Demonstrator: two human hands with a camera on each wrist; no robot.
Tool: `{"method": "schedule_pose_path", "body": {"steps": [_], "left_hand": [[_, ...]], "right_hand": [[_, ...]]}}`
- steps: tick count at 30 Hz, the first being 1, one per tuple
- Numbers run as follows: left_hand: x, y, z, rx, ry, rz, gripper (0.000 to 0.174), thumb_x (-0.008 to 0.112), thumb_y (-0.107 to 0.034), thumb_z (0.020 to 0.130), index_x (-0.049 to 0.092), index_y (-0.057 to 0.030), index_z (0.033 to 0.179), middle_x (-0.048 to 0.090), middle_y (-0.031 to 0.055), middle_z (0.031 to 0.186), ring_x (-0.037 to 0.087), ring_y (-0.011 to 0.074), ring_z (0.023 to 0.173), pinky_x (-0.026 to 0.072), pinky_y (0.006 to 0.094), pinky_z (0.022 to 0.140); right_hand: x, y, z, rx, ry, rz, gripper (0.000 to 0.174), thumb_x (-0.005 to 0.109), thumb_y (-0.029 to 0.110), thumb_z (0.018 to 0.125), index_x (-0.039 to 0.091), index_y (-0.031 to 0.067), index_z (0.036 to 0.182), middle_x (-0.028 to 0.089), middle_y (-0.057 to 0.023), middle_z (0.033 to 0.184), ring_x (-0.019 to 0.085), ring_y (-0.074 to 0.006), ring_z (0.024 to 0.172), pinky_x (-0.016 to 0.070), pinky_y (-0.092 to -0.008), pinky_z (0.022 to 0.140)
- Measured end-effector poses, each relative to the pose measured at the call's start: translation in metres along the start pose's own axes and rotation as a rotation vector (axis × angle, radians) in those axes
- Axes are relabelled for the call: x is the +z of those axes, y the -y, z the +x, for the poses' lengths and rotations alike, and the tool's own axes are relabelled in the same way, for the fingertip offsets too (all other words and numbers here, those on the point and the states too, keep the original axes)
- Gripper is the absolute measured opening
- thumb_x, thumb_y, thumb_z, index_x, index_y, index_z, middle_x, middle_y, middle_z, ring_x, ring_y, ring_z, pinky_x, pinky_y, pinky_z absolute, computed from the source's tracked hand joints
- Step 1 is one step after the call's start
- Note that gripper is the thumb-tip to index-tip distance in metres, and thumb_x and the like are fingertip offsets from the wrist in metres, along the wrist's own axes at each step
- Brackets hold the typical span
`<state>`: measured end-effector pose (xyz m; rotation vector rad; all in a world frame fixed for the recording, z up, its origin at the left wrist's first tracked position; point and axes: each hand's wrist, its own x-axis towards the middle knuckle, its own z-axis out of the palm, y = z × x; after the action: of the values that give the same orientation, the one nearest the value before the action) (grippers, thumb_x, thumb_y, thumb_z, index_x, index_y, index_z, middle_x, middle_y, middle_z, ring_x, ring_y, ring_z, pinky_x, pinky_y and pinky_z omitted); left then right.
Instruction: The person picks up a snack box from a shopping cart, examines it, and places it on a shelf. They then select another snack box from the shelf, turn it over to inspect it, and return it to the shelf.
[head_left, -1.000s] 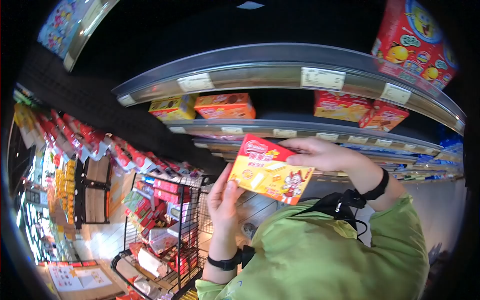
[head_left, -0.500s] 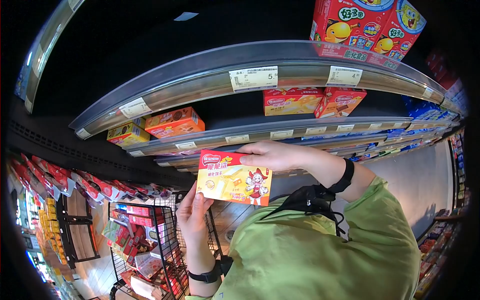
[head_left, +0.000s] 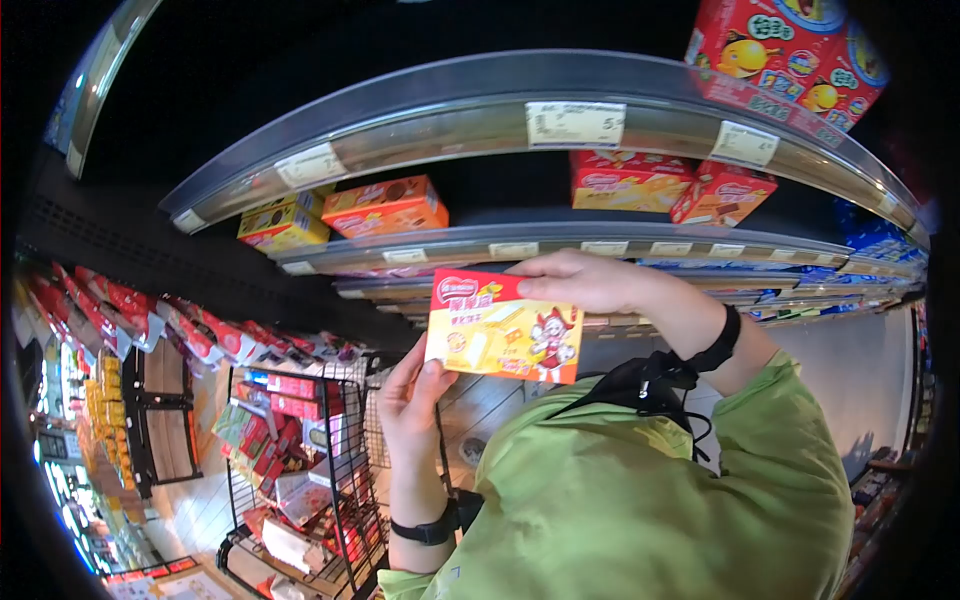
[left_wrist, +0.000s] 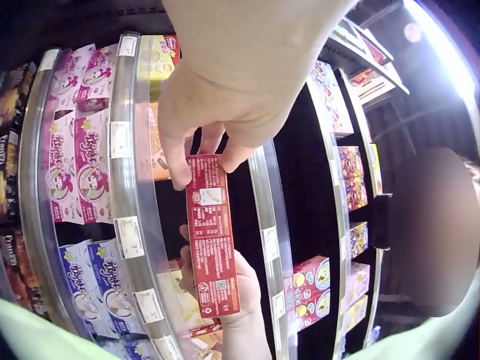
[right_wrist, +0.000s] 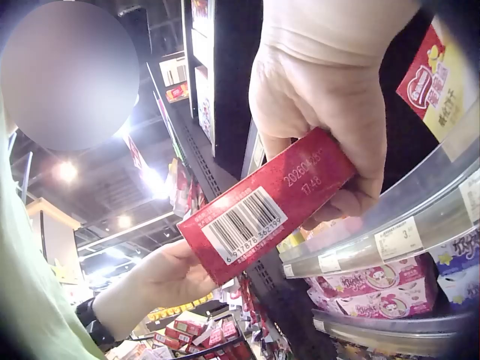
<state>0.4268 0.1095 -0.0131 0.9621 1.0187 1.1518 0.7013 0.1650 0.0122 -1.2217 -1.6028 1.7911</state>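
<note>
A red and yellow wafer biscuit box (head_left: 492,338) is held between both hands in front of the shelves, its printed front turned up to the head camera. My left hand (head_left: 408,392) pinches the lower left corner, thumb on the front. At the upper right, my right hand (head_left: 578,282) grips the other end with its thumb over the front edge. One narrow red side with small print (left_wrist: 212,247) faces the left wrist camera. The right wrist view shows another red side, bearing a barcode (right_wrist: 245,225) and a stamped date.
Orange (head_left: 388,207) and yellow boxes (head_left: 285,225) stand on the shelf behind, with red and yellow boxes (head_left: 630,183) farther right. Above, a curved shelf edge (head_left: 420,120) carries price tags. A wire cart (head_left: 345,470) full of packages stands at the left, below hanging red bags (head_left: 190,325).
The box was tilted, its right end lower, and has turned nearly level. The head view has swung right, then partly back. Both hands keep hold throughout.
</note>
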Motion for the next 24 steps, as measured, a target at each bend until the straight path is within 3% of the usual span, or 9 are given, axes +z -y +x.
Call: {"method": "schedule_pose_path", "body": {"steps": [5,19,24], "left_hand": [[-0.002,-0.002,-0.001,-0.004,-0.007,-0.007,0.037,0.06,-0.007,0.092,0.055,0.0055,0.126,0.064,0.0171,0.118,0.066,0.0219,0.102,0.0563,0.0346,0.088],[-0.006,0.0,0.0,0.016,0.004,-0.037,0.037,0.061,-0.004,0.09,0.056,0.0042,0.126,0.063,0.0172,0.119,0.065,0.0223,0.104,0.057,0.0346,0.087],[-0.004,-0.001,0.002,0.01,-0.009,-0.075,0.037,0.064,-0.003,0.089,0.057,0.0038,0.125,0.064,0.0154,0.117,0.065,0.0192,0.101,0.0556,0.0314,0.085]], "right_hand": [[0.001,0.012,-0.002,-0.054,-0.038,-0.076,0.049,0.054,0.032,0.097,0.052,-0.0009,0.133,0.067,-0.0079,0.112,0.061,-0.0104,0.1,0.0491,-0.0283,0.088],[-0.001,0.013,0.003,-0.14,-0.036,-0.102,0.05,0.052,0.035,0.097,0.054,-0.0029,0.13,0.065,-0.0136,0.115,0.061,-0.0166,0.104,0.0478,-0.0312,0.089],[-0.004,0.01,0.007,-0.124,-0.031,-0.115,0.049,0.053,0.032,0.097,0.053,-0.0033,0.131,0.065,-0.0118,0.115,0.06,-0.0141,0.103,0.0482,-0.0298,0.089]]}}
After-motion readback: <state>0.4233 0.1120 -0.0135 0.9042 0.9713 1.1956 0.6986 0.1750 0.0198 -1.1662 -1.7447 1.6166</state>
